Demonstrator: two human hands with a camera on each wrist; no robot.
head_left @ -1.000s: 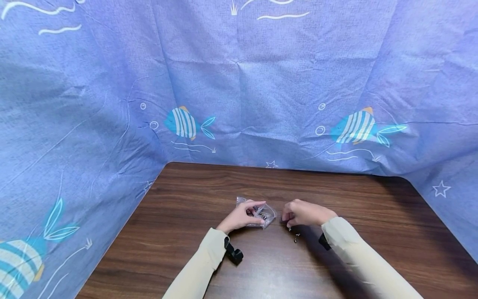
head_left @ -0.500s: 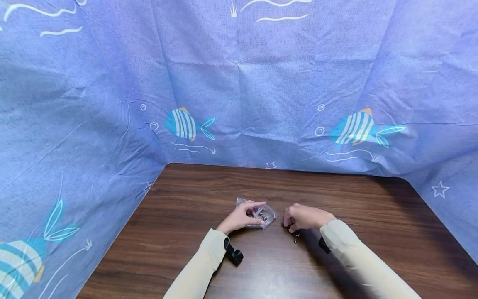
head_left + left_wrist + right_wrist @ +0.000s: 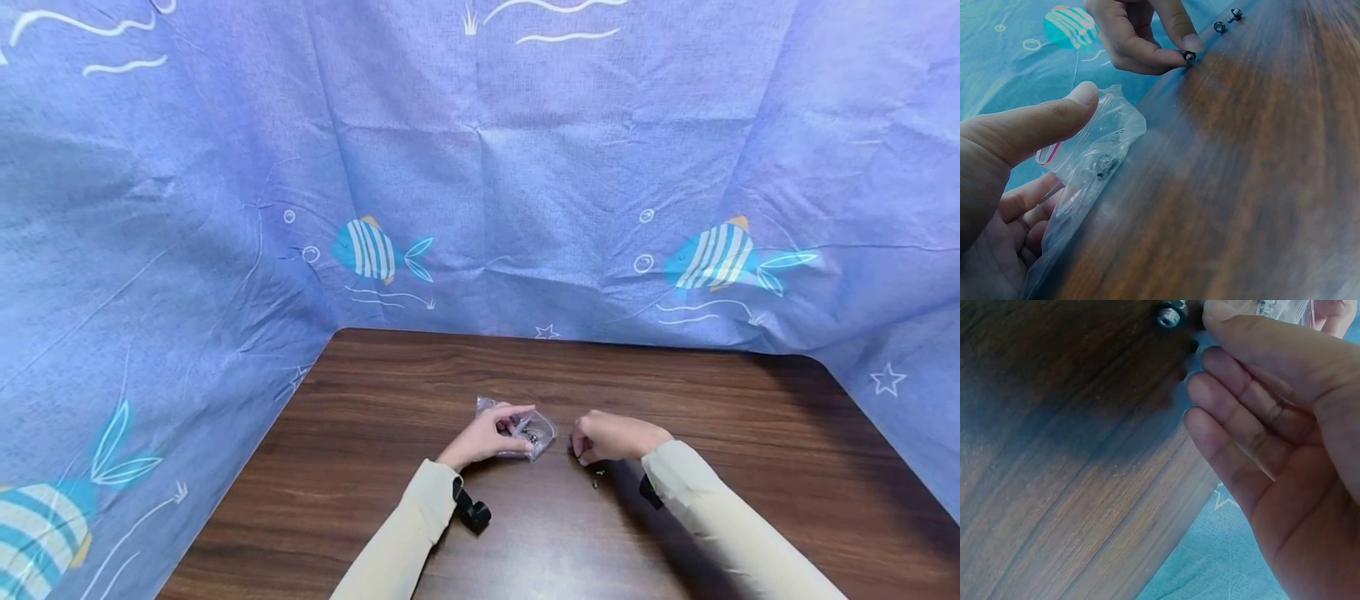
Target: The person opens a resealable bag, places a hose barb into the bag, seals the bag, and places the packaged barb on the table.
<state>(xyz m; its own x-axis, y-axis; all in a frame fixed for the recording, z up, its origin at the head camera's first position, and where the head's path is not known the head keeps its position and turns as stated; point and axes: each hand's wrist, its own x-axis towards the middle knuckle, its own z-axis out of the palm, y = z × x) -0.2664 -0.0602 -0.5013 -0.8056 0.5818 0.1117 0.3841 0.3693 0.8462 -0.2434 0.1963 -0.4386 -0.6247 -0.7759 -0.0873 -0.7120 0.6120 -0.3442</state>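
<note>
My left hand (image 3: 483, 437) holds a clear zip bag (image 3: 543, 432) on the table, its thumb and fingers spread around the bag's mouth. Inside the bag lie several small dark metal screws (image 3: 1106, 165). To the right, my right hand (image 3: 617, 436) is low over the tabletop with thumb and forefinger together. Between those fingertips the left wrist view shows one small screw (image 3: 1190, 57). Two more loose screws lie just nearer to me, one (image 3: 1235, 14) beside the other (image 3: 1219, 27). In the right wrist view the pinching fingertips are partly hidden; a loose screw (image 3: 1170, 315) shows near them.
The dark wood-grain table (image 3: 375, 392) extends around both hands. A blue cloth with fish prints (image 3: 480, 192) hangs behind it and along the left side. A black strap mount (image 3: 471, 510) sits on the left wrist.
My right hand has shifted slightly toward me, and its thumb and forefinger have come together on a screw that lay below them. My left hand and the bag have stayed in place.
</note>
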